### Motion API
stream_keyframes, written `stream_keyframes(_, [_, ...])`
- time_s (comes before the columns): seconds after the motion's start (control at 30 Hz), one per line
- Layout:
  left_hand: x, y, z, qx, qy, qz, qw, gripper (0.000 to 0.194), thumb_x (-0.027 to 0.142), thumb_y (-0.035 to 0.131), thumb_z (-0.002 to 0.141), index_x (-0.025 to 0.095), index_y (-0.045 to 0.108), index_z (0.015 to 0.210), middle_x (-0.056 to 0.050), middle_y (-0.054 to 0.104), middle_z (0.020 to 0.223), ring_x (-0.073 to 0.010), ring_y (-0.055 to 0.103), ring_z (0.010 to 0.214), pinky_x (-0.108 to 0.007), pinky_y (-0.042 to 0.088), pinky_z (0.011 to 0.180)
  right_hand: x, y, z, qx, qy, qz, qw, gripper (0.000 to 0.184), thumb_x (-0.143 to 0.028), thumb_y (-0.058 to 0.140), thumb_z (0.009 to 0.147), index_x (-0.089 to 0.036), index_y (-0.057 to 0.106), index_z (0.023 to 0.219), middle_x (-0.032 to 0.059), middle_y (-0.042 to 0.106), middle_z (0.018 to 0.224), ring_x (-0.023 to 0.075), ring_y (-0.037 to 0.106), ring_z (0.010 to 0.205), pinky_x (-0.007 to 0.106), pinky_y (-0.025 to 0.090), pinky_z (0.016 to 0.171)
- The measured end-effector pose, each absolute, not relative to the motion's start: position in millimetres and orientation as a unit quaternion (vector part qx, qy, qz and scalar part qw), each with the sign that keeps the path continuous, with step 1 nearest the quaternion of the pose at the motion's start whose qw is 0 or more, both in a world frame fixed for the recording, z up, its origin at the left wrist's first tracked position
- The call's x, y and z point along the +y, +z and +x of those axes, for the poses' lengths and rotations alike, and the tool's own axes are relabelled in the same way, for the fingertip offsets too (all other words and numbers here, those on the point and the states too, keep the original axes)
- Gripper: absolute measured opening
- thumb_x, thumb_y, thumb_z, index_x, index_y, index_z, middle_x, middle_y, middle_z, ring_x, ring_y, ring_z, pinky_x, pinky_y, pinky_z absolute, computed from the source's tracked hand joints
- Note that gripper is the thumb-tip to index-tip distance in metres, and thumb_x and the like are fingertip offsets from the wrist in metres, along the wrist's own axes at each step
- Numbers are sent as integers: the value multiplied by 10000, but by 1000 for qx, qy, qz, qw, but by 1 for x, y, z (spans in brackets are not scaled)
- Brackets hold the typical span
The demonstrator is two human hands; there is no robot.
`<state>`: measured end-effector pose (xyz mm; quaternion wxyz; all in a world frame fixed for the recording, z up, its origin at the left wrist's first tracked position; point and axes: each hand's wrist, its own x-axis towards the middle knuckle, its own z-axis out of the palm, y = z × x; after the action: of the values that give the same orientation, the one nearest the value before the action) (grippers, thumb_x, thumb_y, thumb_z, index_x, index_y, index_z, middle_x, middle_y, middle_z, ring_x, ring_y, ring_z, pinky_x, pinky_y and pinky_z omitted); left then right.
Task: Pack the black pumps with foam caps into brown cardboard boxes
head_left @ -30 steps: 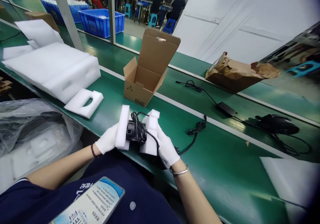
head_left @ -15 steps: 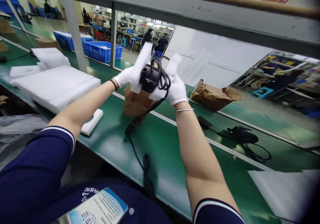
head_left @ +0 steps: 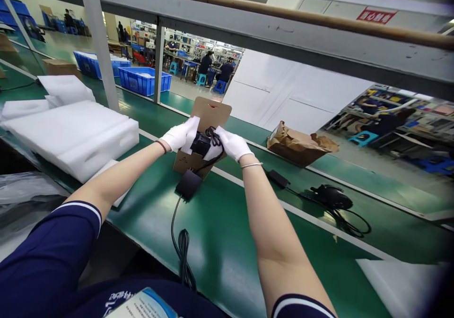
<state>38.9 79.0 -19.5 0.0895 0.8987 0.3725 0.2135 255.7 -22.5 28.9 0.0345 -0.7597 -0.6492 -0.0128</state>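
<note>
My white-gloved left hand (head_left: 177, 135) and right hand (head_left: 230, 145) both grip a small black electric device (head_left: 200, 144) fitted with white foam end pieces (head_left: 190, 133). They hold it at the mouth of an open cardboard box (head_left: 187, 163), whose tall lid (head_left: 212, 112) stands up behind it. A bundled black cable (head_left: 213, 138) lies on the device. From it, a flat black power adapter (head_left: 188, 184) rests against the box front, and a cord runs down to a small coil (head_left: 183, 252) on the green belt.
Stacked white foam (head_left: 67, 143) lies to my left on the green conveyor (head_left: 227, 228). A crumpled brown paper package (head_left: 297, 148) and a black adapter with cables (head_left: 331, 196) lie to the right. A steel rail (head_left: 269, 20) crosses above; seated co-workers (head_left: 214, 70) are distant.
Both hands have come down from chest-high over the belt and brought the device to the box mouth. The adapter has dropped onto the box front, and the view has tilted upward.
</note>
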Motion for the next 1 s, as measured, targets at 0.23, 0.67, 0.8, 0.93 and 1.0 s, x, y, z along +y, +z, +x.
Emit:
stream_keyframes(0.23, [73, -25, 55, 341, 64, 938, 10, 768, 64, 497, 761, 5, 295, 1499, -257, 640, 1211, -362, 462, 1310, -630, 203, 1141, 9, 4, 226, -651, 22, -752, -102, 672, -242, 538, 888, -19, 365, 1497, 256, 563, 1352, 376, 501, 1283, 607, 221, 1129])
stream_keyframes(0.67, [-51, -125, -44, 464, 189, 596, 628, 523, 608, 565, 821, 118, 584, 1002, -216, 674, 1055, -330, 682, 978, -533, 556, 872, -185, -110, 102, -684, 221, -692, -72, 350, -418, 607, 855, -129, 647, 1048, 190, 690, 1011, 352, 667, 905, 407, 488, 741])
stream_keyframes(0.8, [-87, -148, -34, 386, 143, 459, 787, 575, 712, 595, 770, 143, 577, 855, -160, 694, 930, -292, 698, 916, -489, 589, 824, -189, -121, 104, -683, 262, -682, -32, 242, -175, 498, 841, -153, 598, 1060, 110, 705, 956, 228, 662, 825, 277, 436, 662])
stream_keyframes(0.93, [-111, -151, 7, 354, 231, 324, 846, 373, 508, 632, 826, 157, 584, 941, -94, 690, 905, -232, 685, 880, -438, 588, 858, -208, -91, 120, -738, 282, -613, -3, 198, -138, 481, 818, -179, 611, 960, 53, 680, 824, 179, 598, 703, 256, 378, 603])
stream_keyframes(1.0, [-128, -149, 21, 358, 260, 336, 832, 335, 335, 702, 752, 164, 595, 1020, -77, 698, 937, -231, 683, 896, -433, 577, 893, -223, -76, 127, -754, 237, -613, 2, 232, -147, 491, 819, -195, 649, 982, 56, 683, 844, 194, 604, 707, 275, 396, 624])
